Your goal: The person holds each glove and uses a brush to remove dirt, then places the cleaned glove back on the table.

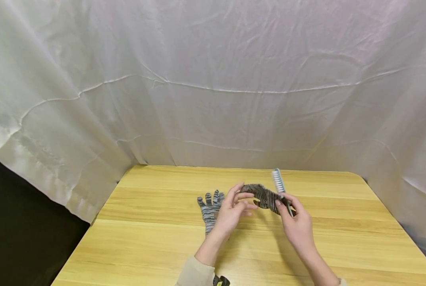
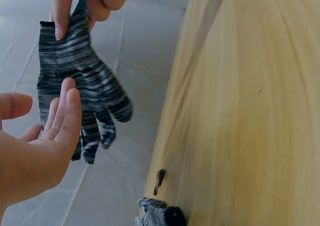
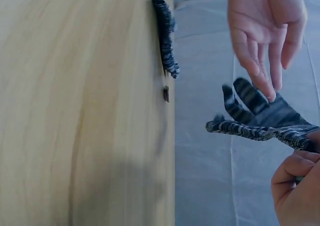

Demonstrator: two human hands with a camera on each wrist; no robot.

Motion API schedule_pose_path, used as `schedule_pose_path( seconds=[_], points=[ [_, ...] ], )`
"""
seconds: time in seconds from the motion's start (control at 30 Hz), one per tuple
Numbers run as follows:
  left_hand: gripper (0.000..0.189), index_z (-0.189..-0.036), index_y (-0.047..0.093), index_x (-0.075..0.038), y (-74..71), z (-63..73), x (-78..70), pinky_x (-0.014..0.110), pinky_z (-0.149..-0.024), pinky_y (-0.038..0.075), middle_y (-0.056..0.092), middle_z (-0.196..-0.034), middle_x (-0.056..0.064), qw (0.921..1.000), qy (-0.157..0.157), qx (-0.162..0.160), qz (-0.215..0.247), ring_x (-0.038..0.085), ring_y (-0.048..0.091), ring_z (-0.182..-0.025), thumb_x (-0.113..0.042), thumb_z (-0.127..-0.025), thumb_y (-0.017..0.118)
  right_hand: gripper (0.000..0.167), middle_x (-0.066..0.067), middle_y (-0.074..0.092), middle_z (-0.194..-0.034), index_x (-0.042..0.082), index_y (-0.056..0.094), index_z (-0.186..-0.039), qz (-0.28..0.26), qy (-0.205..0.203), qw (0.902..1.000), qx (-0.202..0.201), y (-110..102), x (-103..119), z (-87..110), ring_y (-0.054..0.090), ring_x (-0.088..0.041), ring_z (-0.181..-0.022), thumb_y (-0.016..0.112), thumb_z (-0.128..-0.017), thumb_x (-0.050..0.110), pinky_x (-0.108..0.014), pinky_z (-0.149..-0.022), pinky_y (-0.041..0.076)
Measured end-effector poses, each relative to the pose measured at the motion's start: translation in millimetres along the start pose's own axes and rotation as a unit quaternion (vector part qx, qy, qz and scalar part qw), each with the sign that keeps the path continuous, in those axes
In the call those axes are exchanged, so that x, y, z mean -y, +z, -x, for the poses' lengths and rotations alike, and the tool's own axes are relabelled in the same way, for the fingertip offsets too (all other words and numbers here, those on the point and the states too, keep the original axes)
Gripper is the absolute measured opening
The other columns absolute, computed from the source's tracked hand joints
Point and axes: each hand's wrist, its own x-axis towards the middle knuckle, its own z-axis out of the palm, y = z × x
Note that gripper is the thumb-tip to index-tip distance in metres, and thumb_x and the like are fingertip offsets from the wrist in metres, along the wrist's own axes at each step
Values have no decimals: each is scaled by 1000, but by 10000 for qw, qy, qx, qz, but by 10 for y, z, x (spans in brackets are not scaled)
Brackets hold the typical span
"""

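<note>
Bristles: The full head of a brush (image 1: 278,180) shows only from the head view, jutting beyond the right hand (image 1: 298,224); the left wrist view gives just a green sliver between that hand's fingers.
Full shape: From the left wrist, the held glove (image 2: 65,55) appears broadside, its striped cuff and fingers plain to see; from the head it shows as a narrow, darker band.
Small dark piece: Both wrist views catch a small dark item (image 3: 166,94) on the table (image 1: 162,246), near the second glove (image 1: 209,214); what it is cannot be told.
Right hand: Thumb and fingers pinch the held glove by its cuff, with the brush gripped in the same hand.
Left hand: Open-palmed, the left hand (image 1: 230,213) has its fingers extended and slightly parted, gripping nothing; whether a fingertip touches the held glove cannot be told.
Held glove: Raised above the table, it stretches from the right hand's fingertips toward the left hand, glove fingers on the left hand's side.
Second glove: It lies on the table just left of the left hand, partly hidden by it, glove fingers pointing away from the person.
Backdrop: A pale curtain (image 1: 213,119) hangs beyond both hands.
</note>
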Motion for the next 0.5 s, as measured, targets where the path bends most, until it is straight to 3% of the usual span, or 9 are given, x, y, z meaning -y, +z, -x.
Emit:
schedule_pose_path(
  seconds=[0.13,0.3,0.5],
  points=[
    [50,-149,45,-8,53,8,29,49,-91,59,64,-130,21,9997,31,-5,-248,28,73,-101,0,-101,52,25,-12,68,-117,4,69,-126,-286,505,9983,-31,-25,50,-8,64,-4,-87,67,-101,9,-20,-64,56],
    [48,-147,45,-5,114,27,62,58,-96,56,65,-130,23,9990,-135,240,-358,35,73,-103,-2,-100,53,26,-1,67,-115,4,67,-127,-560,718,9958,10,-35,83,2,66,-7,-89,66,-102,12,-20,-68,57],
    [62,-161,32,-9,147,51,67,53,-101,54,69,-128,24,9948,-669,663,-400,44,71,-106,-13,-104,54,25,10,69,-106,-1,66,-125,-951,640,9934,80,-1,135,44,59,-6,-68,67,-101,8,-19,-51,49]
  ],
)
